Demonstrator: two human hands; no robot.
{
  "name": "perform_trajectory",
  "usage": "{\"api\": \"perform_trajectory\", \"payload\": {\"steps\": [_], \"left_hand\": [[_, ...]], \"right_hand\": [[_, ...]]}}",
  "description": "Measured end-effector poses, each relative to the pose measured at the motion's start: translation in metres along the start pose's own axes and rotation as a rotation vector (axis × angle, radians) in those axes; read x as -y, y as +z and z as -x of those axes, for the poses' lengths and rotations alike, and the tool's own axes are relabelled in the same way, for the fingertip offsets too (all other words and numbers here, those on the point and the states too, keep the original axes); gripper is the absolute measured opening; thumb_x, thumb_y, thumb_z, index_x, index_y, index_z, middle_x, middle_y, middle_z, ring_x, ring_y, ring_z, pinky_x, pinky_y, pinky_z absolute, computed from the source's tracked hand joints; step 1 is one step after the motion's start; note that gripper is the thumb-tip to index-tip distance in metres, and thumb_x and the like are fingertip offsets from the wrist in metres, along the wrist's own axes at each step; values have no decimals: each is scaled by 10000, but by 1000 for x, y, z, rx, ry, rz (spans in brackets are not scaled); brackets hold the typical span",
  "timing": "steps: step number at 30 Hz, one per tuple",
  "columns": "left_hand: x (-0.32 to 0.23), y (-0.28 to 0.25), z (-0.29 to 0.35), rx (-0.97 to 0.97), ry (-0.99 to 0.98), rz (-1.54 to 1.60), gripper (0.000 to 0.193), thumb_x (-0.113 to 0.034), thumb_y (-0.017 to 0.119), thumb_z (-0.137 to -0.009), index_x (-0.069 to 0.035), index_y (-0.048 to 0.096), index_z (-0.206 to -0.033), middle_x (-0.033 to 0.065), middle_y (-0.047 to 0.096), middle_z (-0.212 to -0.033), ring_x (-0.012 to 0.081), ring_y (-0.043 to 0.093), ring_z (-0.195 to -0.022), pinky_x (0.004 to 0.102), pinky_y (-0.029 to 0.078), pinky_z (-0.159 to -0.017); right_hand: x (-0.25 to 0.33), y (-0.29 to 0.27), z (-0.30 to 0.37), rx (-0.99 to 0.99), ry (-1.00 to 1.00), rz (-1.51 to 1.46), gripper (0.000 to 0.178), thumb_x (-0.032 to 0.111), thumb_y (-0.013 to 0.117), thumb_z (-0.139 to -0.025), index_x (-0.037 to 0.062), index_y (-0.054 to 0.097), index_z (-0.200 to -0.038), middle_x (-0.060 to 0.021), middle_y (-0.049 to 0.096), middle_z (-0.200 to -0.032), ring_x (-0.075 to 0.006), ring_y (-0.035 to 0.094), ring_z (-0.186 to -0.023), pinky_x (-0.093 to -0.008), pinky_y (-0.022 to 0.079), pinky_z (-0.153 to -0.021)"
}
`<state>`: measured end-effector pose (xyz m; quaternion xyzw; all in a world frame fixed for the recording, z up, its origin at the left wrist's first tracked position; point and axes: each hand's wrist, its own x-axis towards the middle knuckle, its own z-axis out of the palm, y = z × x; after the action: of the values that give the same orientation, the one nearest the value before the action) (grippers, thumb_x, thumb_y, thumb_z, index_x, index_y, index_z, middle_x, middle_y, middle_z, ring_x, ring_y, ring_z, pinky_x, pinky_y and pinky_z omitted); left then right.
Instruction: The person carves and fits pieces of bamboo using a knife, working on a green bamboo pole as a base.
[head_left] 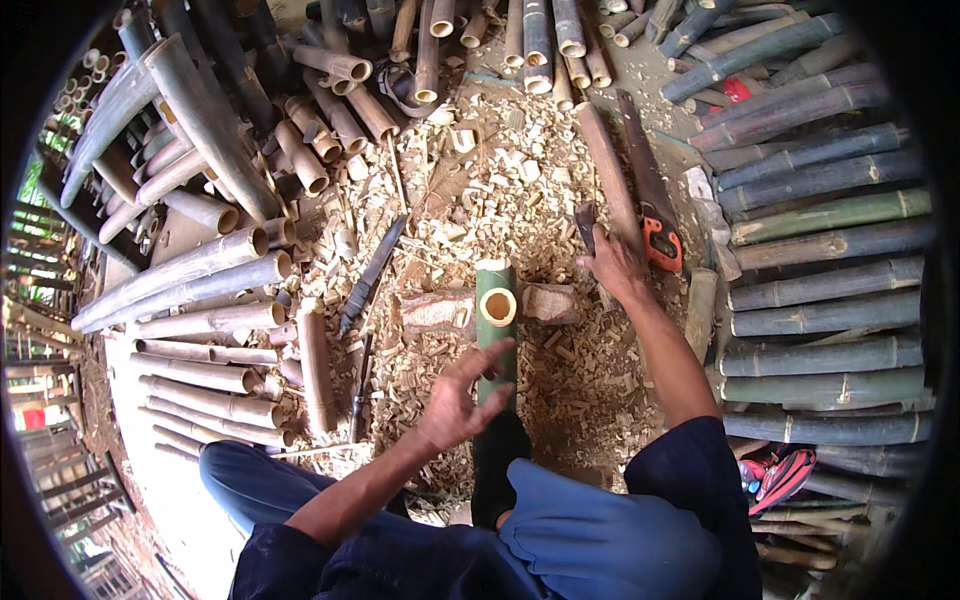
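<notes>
A green bamboo tube (497, 345) lies lengthwise before me, a round pale-edged hole cut in its upper side. It rests across a notched wooden block (440, 312). My left hand (462, 398) is over the tube's near part, fingers apart and holding nothing; whether it touches the tube I cannot tell. To the right, my right hand (615, 265) is curled around a short tool with a dark flat end (586, 222); its kind is partly hidden. Just beyond that hand lie a long brown bamboo piece (608, 170) and a handsaw (662, 240) with an orange handle.
Wood chips (500, 190) cover the ground. Left of the block lie a dark sheathed-looking blade (372, 275) and a thin dark tool (361, 385). Bamboo poles are stacked at left (200, 280), at the back and at right (825, 310). A red bag-like item (785, 478) sits at lower right.
</notes>
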<state>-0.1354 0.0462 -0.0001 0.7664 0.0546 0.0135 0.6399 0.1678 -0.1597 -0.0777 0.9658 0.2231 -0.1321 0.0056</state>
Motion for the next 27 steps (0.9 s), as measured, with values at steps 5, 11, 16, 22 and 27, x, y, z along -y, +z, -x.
{"api": "perform_trajectory", "payload": {"steps": [5, 11, 16, 22, 27], "left_hand": [[-20, -2, -9, 221, 48, -256, 598, -76, 724, -859, -91, 564, -1435, 117, 652, -1049, 256, 652, -956, 393, 588, -873], [-64, 23, -57, 284, 439, -437, 751, -152, 802, -736, -147, 560, -1447, 78, 630, -1256, 233, 600, -1158, 384, 539, -895], [-60, 56, -100, 387, 629, -773, 845, -271, 835, -714, -177, 509, -1488, 82, 578, -1341, 261, 520, -1280, 423, 451, -989], [-27, 44, -148, 944, 116, -816, 927, -350, 872, -669, -216, 484, -1500, 157, 570, -1351, 340, 608, -1228, 486, 511, -966], [-13, 41, -152, 520, 113, -343, 864, -76, 792, -716, -223, 473, -1505, 196, 521, -1413, 413, 613, -1231, 506, 526, -1036]], "right_hand": [[-24, 35, -9, -26, 94, -307, 456, 290, 646, -900, -11, 526, -1220, -214, 684, -965, -379, 688, -896, -474, 565, -796], [35, -13, 94, 277, 151, -1506, 325, 295, 574, -911, 44, 577, -1117, -55, 574, -907, -128, 594, -815, -287, 521, -732], [64, -5, 164, 454, 272, -1396, 378, 315, 559, -955, 52, 546, -1226, -83, 577, -1078, -163, 586, -983, -306, 521, -828], [68, 30, 155, 556, 366, -1079, 446, 339, 541, -1008, 61, 509, -1356, -117, 581, -1283, -205, 576, -1185, -328, 520, -942], [31, 10, 106, 418, 133, -792, 517, 311, 608, -977, 75, 492, -1423, -154, 584, -1342, -250, 575, -1260, -381, 513, -1006]]}}
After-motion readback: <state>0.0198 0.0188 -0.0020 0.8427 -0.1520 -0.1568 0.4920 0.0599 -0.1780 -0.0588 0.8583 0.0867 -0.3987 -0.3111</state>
